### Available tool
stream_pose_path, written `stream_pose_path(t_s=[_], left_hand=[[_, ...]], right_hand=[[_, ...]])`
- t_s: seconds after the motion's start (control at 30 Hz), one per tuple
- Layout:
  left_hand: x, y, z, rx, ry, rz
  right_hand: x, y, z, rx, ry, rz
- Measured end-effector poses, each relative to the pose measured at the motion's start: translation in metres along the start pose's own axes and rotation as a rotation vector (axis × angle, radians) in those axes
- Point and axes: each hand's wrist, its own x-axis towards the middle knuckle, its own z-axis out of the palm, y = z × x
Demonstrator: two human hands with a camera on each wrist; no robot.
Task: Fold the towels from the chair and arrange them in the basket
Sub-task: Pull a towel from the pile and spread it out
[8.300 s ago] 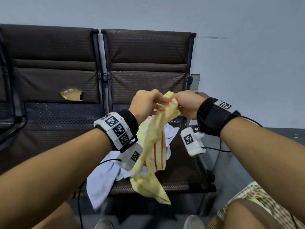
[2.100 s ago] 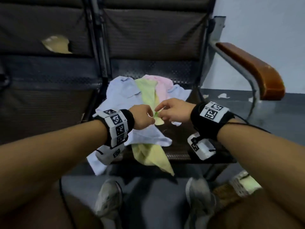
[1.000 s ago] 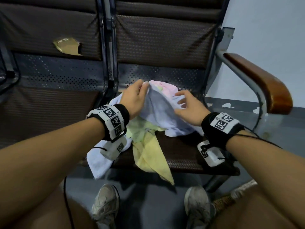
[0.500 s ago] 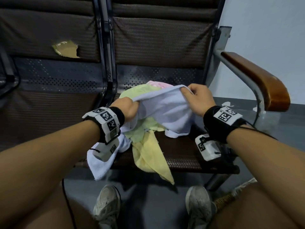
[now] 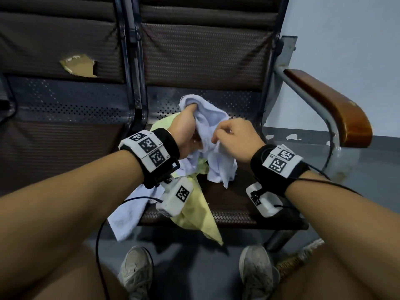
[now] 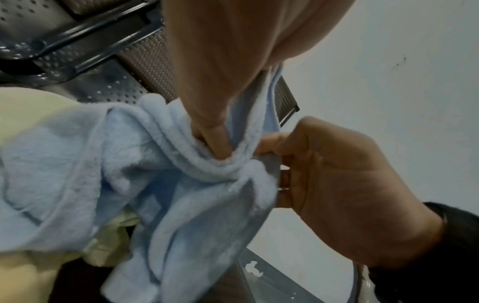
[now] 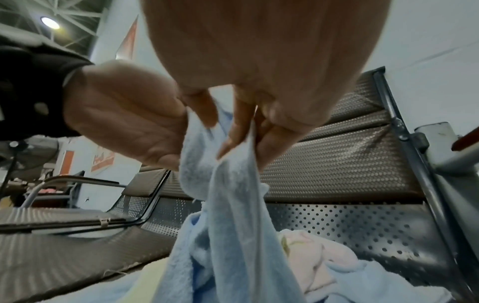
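Nearest the camera, at six o'clock in the head view, two worn grey shoes (image 5: 257, 271) stand on the floor, and just right of them a woven edge, perhaps the basket (image 5: 290, 262), peeks past the right leg; too little shows to be sure. Above that, a yellow towel (image 5: 201, 217) droops off the front lip of the chair seat (image 5: 236, 204), thin and limp. At the centre the left hand (image 5: 184, 128) is clamped on the upper bunch of the pale blue towel (image 5: 218, 163), thumb and fingers buried in its folds, while the right hand (image 5: 234, 137), at about four o'clock from the left and almost touching it, pinches an edge of the same cloth between curled fingertips. The towel is lifted clear of the pile, its long axis hanging down toward six o'clock from both grips, so spreading it looks to need the hands drawn apart toward nine and three. It is plush fleece with a stitched hem, soft and floppy. A pink towel (image 7: 318, 260) lies crumpled behind on the seat. Farthest, at twelve, stands the perforated metal backrest (image 5: 203, 50), and at two a glossy wooden armrest (image 5: 329, 109).
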Motion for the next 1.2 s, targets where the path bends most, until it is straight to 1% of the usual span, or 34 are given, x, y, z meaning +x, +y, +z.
stream_pose_path(t_s=[0.03, 0.1, 0.13, 0.23, 0.3, 0.37, 0.43, 0.47, 0.5, 0.57, 0.63, 0.7, 0.77, 0.83, 0.9, 0.93, 1.0, 1.07, 1.13, 1.17, 1.2], left_hand=[[0.0, 0.0, 0.002, 0.023, -0.052, -0.023], [-0.002, -0.002, 0.005, 0.043, -0.154, -0.059], [-0.001, -0.003, 0.005, 0.065, -0.169, -0.07], [0.0, -0.007, 0.006, 0.17, -0.093, -0.032], [0.005, -0.009, 0.001, 0.29, -0.044, 0.023], [0.015, -0.011, -0.007, 0.371, 0.053, 0.087], [0.019, -0.011, -0.013, 0.299, 0.102, 0.112], [0.021, -0.01, -0.015, 0.268, 0.108, 0.133], [0.021, -0.009, -0.016, 0.255, 0.12, 0.155], [0.024, -0.007, -0.016, 0.221, 0.161, 0.216], [0.028, -0.005, -0.017, 0.151, 0.221, 0.271], [0.03, -0.004, -0.018, 0.102, 0.26, 0.294], [0.032, -0.004, -0.019, 0.11, 0.28, 0.299], [0.036, -0.003, -0.021, 0.087, 0.305, 0.302], [0.039, -0.003, -0.025, 0.067, 0.323, 0.329], [0.04, -0.003, -0.028, 0.08, 0.326, 0.347], [0.043, -0.005, -0.033, 0.105, 0.332, 0.363], [0.045, -0.007, -0.037, 0.122, 0.328, 0.372], [0.047, -0.007, -0.038, 0.132, 0.333, 0.389], [0.047, -0.006, -0.038, 0.12, 0.347, 0.393], [0.048, -0.005, -0.038, 0.097, 0.364, 0.394]], right_hand=[[0.0, -0.001, 0.002, -0.029, -0.024, 0.03], [-0.001, -0.004, 0.007, -0.143, -0.058, 0.036], [-0.001, -0.004, 0.009, -0.169, -0.063, 0.021], [0.001, -0.003, 0.014, -0.122, -0.057, -0.011], [0.002, -0.003, 0.017, 0.031, -0.067, 0.056], [0.003, -0.005, 0.018, 0.284, -0.052, 0.166], [0.005, -0.007, 0.015, 0.506, -0.007, 0.247], [0.006, -0.008, 0.014, 0.555, 0.005, 0.238], [0.006, -0.008, 0.013, 0.522, 0.001, 0.191], [0.007, -0.003, 0.011, 0.257, -0.024, 0.085], [0.008, 0.009, 0.008, 0.037, 0.027, 0.086], [0.009, 0.02, 0.002, -0.1, 0.065, 0.109], [0.01, 0.026, -0.002, -0.232, 0.03, 0.101], [0.012, 0.03, -0.006, -0.326, -0.046, 0.11], [0.013, 0.032, -0.011, -0.351, -0.097, 0.124], [0.014, 0.034, -0.013, -0.339, -0.087, 0.134], [0.015, 0.038, -0.018, -0.275, 0.008, 0.144], [0.017, 0.039, -0.019, -0.17, 0.111, 0.122], [0.018, 0.038, -0.017, -0.04, 0.144, 0.12], [0.018, 0.039, -0.016, -0.02, 0.146, 0.115], [0.017, 0.04, -0.014, -0.049, 0.138, 0.103]])
